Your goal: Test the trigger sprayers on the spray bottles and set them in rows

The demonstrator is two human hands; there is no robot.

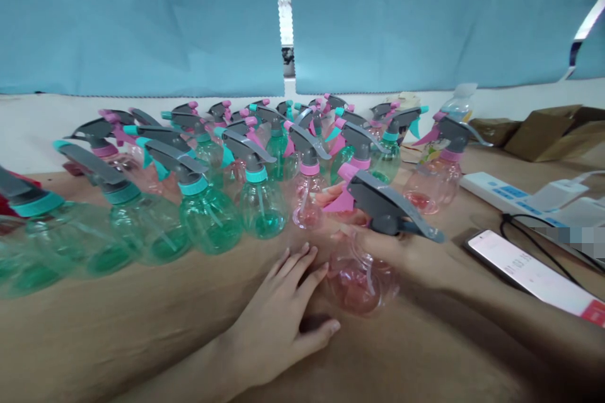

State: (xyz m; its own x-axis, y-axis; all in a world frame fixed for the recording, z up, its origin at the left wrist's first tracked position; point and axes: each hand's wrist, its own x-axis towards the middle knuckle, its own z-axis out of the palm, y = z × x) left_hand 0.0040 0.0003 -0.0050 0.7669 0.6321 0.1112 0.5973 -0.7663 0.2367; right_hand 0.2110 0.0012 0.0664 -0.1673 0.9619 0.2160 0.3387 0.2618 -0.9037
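My left hand (278, 321) lies with fingers spread on the brown tabletop (189, 334), its fingertips just left of the front pink spray bottle (363, 283). That bottle has a grey head, a pink nozzle and trigger, and some clear pinkish liquid look in its see-through body. Reaching in from the right, my right hand (373, 240) is around the bottle's neck, below the grey head. The trigger and head partly hide its fingers. Just behind stands a smaller-looking pink spray bottle (308, 198), close to those fingertips. A green spray bottle (262, 208) is left of it.
Rows of green and pink spray bottles (210, 220) fill the back and left. Another pink spray bottle (437, 176) stands at the right. Beyond it are a white power strip (510, 195), a phone (539, 277) with a timer, cables and brown cardboard (543, 132).
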